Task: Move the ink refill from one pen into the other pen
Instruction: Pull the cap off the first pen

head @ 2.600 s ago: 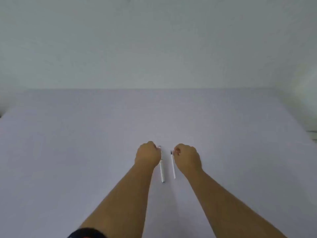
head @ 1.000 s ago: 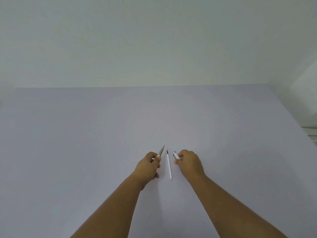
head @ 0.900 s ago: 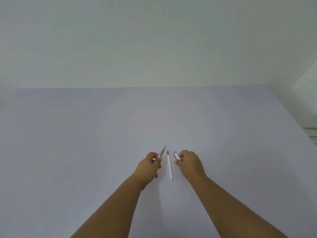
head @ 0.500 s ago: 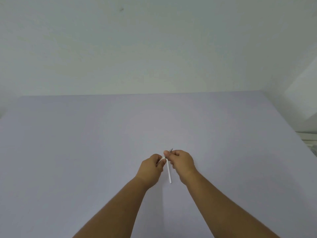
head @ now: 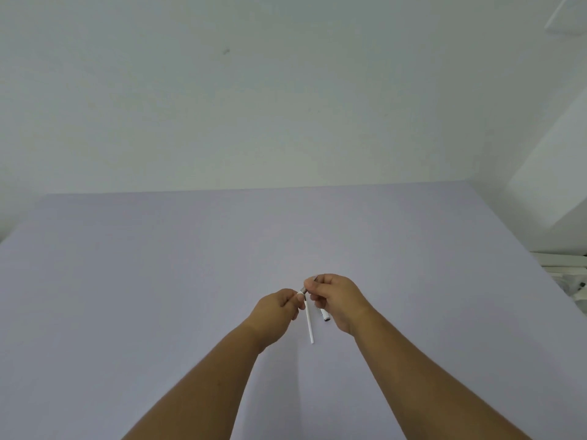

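Observation:
My left hand (head: 277,309) is closed around a pen, of which only the grey tip section (head: 304,290) shows between my two hands. My right hand (head: 338,298) pinches that grey tip with thumb and forefinger. A second white pen piece (head: 324,315) with a dark end sticks out from under my right hand's curled fingers. A thin white ink refill (head: 309,327) lies on the table just below and between the hands, pointing away from me, and neither hand touches it.
The lilac table top (head: 190,265) stretches wide around the hands. A white wall rises behind its far edge. White furniture (head: 565,262) stands past the table's right edge.
The hands were apart, each holding a pen piece. They have come together above the refill, and my right fingers now pinch the grey tip of the pen in my left hand.

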{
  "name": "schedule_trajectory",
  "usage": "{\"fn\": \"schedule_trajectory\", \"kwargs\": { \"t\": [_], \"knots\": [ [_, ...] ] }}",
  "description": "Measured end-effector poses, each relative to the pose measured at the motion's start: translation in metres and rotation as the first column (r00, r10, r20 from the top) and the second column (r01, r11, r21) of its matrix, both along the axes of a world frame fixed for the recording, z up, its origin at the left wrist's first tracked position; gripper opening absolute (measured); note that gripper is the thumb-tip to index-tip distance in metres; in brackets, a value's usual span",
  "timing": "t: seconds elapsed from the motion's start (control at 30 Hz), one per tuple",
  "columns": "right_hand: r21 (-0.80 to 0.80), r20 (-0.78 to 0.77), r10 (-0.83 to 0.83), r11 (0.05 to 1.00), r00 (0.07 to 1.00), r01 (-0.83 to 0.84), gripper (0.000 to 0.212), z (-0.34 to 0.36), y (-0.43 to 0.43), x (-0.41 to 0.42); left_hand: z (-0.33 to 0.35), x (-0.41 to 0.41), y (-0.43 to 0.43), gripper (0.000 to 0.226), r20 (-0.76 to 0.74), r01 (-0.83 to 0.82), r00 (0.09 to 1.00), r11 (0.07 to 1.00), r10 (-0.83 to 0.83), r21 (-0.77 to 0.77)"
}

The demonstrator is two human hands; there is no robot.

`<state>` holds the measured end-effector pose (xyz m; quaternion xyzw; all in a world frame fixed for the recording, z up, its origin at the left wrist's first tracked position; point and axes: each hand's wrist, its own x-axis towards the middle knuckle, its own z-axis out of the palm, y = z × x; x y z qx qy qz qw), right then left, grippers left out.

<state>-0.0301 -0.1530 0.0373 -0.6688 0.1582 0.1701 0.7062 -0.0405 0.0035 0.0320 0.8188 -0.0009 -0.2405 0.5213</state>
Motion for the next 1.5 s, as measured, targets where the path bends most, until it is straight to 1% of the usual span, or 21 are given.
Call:
{"fn": "schedule_trajectory", "kwargs": {
  "t": [0.1, 0.23, 0.3, 0.37, 0.4, 0.47, 0.53, 0.6, 0.7, 0.8, 0.83, 0.9, 0.97, 1.0, 1.03, 1.13, 1.2, 1.3, 1.37, 1.43, 1.5],
  "knots": [
    [0.114, -0.018, -0.01, 0.993, 1.0, 0.012, 0.008, 0.0025, -0.0027, 0.0006, 0.0015, 0.0002, -0.0006, 0.03, 0.039, 0.006, 0.999, 0.999, -0.007, 0.04],
    [-0.004, -0.044, -0.04, 0.999, 0.998, 0.039, 0.016, 0.0022, -0.0008, -0.0002, 0.0022, -0.0006, -0.0004, 0.03, 0.079, 0.017, 0.997, 0.996, -0.024, 0.087],
    [0.062, -0.014, -0.021, 0.998, 1.0, 0.021, 0.008, 0.0016, -0.0016, -0.0005, 0.0016, -0.001, -0.0001, 0.03, 0.097, 0.014, 0.995, 0.994, -0.024, 0.11],
    [0.126, -0.019, -0.019, 0.992, 1.0, 0.021, 0.009, 0.0019, -0.0022, -0.0002, 0.0017, -0.0007, 0.0004, 0.03, 0.112, 0.011, 0.993, 0.992, -0.025, 0.129],
    [0.125, -0.041, -0.024, 0.992, 0.999, 0.029, 0.007, 0.0039, -0.001, -0.0003, 0.0018, -0.0005, 0.0006, 0.03, 0.115, 0.013, 0.993, 0.991, -0.028, 0.131],
    [0.046, -0.069, -0.035, 0.998, 0.997, 0.038, 0.019, 0.0031, 0.0006, 0.0009, 0.0021, 0.0, 0.0001, 0.03, 0.114, 0.018, 0.993, 0.991, -0.033, 0.134],
    [0.002, -0.055, -0.032, 0.999, 0.998, 0.032, 0.017, 0.0027, 0.0017, 0.0005, 0.0018, -0.0002, -0.0013, 0.029, 0.114, 0.016, 0.993, 0.99, -0.032, 0.14],
    [0.075, -0.035, -0.026, 0.997, 0.999, 0.028, 0.006, 0.0025, 0.0001, 0.0008, 0.0013, -0.0003, -0.0023, 0.029, 0.122, 0.013, 0.992, 0.988, -0.032, 0.153],
    [0.161, -0.05, -0.041, 0.986, 0.998, 0.049, 0.006, 0.0032, -0.0026, 0.0018, 0.0023, 0.0006, -0.0028, 0.029, 0.138, 0.009, 0.99, 0.985, -0.033, 0.17],
    [0.052, -0.076, -0.053, 0.997, 0.996, 0.057, 0.018, 0.0016, -0.0022, 0.0017, 0.0024, 0.0013, -0.0043, 0.029, 0.142, 0.021, 0.989, 0.985, -0.046, 0.168],
    [0.036, -0.065, -0.049, 0.998, 0.997, 0.052, 0.015, 0.0018, -0.0019, 0.0012, 0.002, 0.0012, -0.0048, 0.029, 0.141, 0.025, 0.989, 0.985, -0.049, 0.168],
    [0.086, -0.034, -0.042, 0.995, 0.999, 0.045, 0.006, 0.0014, -0.0026, 0.0012, 0.0013, 0.0011, -0.0052, 0.028, 0.141, 0.024, 0.989, 0.985, -0.049, 0.173],
    [0.159, -0.024, -0.047, 0.986, 0.999, 0.05, 0.014, 0.0027, -0.0038, 0.0018, 0.0013, 0.0016, -0.0049, 0.029, 0.148, 0.018, 0.988, 0.984, -0.045, 0.18],
    [0.16, -0.029, -0.042, 0.986, 0.999, 0.046, 0.011, 0.0016, -0.0042, 0.0026, 0.0014, 0.0018, -0.0049, 0.029, 0.151, 0.017, 0.988, 0.984, -0.045, 0.18],
    [0.149, -0.044, -0.043, 0.988, 0.998, 0.049, 0.005, 0.0036, -0.0037, 0.002, 0.0017, 0.0018, -0.005, 0.029, 0.154, 0.021, 0.987, 0.983, -0.05, 0.181],
    [0.023, -0.052, -0.043, 0.999, 0.998, 0.044, 0.016, 0.0026, -0.0019, 0.0018, 0.0017, 0.0012, -0.0058, 0.029, 0.155, 0.037, 0.986, 0.982, -0.066, 0.183],
    [0.057, -0.032, -0.044, 0.997, 0.998, 0.046, 0.007, 0.0022, -0.0015, 0.0019, 0.0017, 0.0007, -0.0059, 0.029, 0.153, 0.037, 0.986, 0.982, -0.066, 0.186],
    [0.162, -0.016, -0.062, 0.985, 0.998, 0.064, 0.013, 0.0029, -0.0014, 0.0031, 0.0024, 0.0006, -0.0048, 0.029, 0.156, 0.026, 0.986, 0.981, -0.056, 0.192],
    [0.128, -0.045, -0.069, 0.989, 0.997, 0.074, 0.006, 0.004, 0.0003, 0.0031, 0.0031, 0.0008, -0.0043, 0.03, 0.163, 0.024, 0.985, 0.982, -0.055, 0.189],
    [0.044, -0.055, -0.083, 0.995, 0.995, 0.085, 0.015, 0.0028, 0.0018, 0.0027, 0.0033, 0.0009, -0.0043, 0.03, 0.166, 0.029, 0.984, 0.981, -0.062, 0.193],
    [0.047, -0.049, -0.085, 0.995, 0.995, 0.087, 0.008, 0.0022, 0.0022, 0.0027, 0.0029, 0.0006, -0.0043, 0.029, 0.164, 0.032, 0.984, 0.979, -0.066, 0.2]
  ]
}}
